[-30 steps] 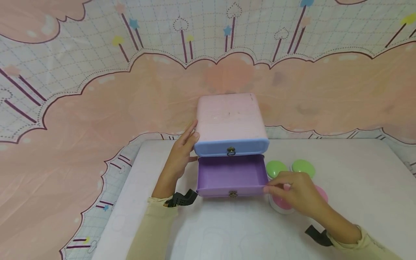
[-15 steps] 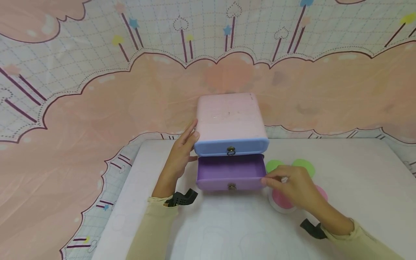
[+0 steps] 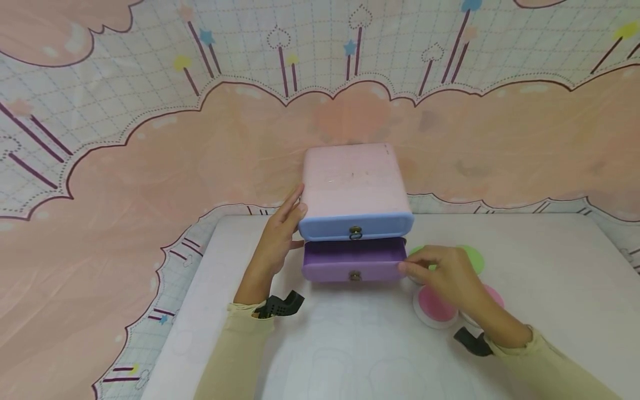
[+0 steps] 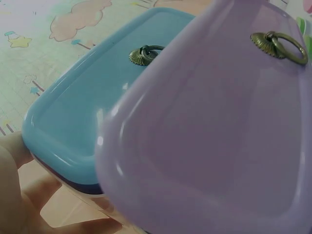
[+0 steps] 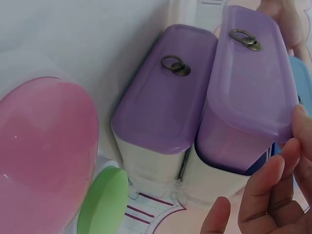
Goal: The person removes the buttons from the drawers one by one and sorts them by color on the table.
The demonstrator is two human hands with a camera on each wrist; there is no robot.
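Note:
A small pink cabinet stands on the white table, with a blue top drawer pushed in. Below it, a purple drawer with a brass ring pull sticks partway out. My left hand rests along the cabinet's left side, its fingers fairly straight. At the right front corner of the purple drawer, my right hand pinches the edge between thumb and forefinger. In the right wrist view a second purple drawer, fully in, lies beside the protruding drawer.
To the right of the cabinet sit round containers with pink lids and green lids, partly behind my right hand. A patterned pink cloth covers the wall behind the table.
The purple drawer has slid back into the cabinet by a good part of its length, and my right hand has moved inward with it. My left hand stays put.

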